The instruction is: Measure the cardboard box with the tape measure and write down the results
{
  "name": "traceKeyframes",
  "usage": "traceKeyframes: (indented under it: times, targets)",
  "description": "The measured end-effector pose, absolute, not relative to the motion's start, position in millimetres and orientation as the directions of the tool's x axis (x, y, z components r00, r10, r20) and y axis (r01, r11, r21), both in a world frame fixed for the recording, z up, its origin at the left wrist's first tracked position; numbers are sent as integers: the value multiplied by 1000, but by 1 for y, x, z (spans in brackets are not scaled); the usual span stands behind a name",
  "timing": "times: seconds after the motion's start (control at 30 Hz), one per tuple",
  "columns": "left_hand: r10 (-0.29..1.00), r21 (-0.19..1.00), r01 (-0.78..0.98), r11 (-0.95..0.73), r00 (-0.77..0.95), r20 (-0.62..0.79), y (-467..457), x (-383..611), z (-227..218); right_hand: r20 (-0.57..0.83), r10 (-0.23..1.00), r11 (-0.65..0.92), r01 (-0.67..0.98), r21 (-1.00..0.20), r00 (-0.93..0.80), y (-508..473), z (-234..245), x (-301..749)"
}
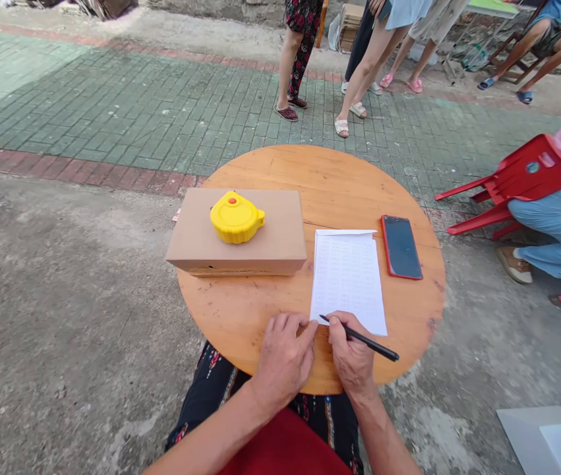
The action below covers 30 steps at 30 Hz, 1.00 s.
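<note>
Table: round wooden table (339, 185), in front of me.
Box: flat brown cardboard box (280, 247), on the table's left part.
Paper: white printed paper sheet (347, 277), at the table's middle.
Left hand: my left hand (283, 359) rests loose on the table's near edge and holds nothing.
Right hand: my right hand (352, 356), also at the near edge, has its fingers closed on the pen.
Phone: red-cased dark phone (401, 247), on the table's right part.
Tape: yellow round tape measure (236, 217), on the box.
Pen: thin black pen (364, 340), tip on the paper's near corner.

Your bare left hand (284, 359) rests palm-down, fingers loose; your bare right hand (353, 356), at its 3 o'clock, is pinched closed.

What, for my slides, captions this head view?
Right hand holds black pen on printed sheet; left hand rests beside it.
</note>
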<state>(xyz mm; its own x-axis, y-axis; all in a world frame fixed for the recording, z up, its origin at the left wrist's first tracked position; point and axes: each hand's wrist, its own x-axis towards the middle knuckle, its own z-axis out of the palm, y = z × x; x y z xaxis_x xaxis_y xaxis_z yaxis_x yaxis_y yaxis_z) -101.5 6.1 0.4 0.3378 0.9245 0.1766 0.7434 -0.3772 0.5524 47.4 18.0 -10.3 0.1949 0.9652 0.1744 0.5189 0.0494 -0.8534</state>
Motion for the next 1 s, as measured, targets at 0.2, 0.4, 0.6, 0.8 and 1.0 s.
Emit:
traceKeyframes:
  times: [0.2,0.4,0.6,0.8,1.0]
  targets:
    - [923,527,761,-378,351,155,5,-99,9,99,965,-22,453,-891,241,16,-9,56]
    - [930,524,770,-364,324,172,0,-91,7,138,971,36,454,-891,194,22,-5,55]
    - [921,509,768,-389,333,201,3,-90,0,225,961,113,511,-852,164,24,-6,52]
    - [929,532,762,-369,327,175,3,-90,1,218,967,114,540,-834,134,24,-7,52]
    - [930,550,752,-365,322,177,4,-92,1,201,972,101,547,-831,126,23,-9,52]
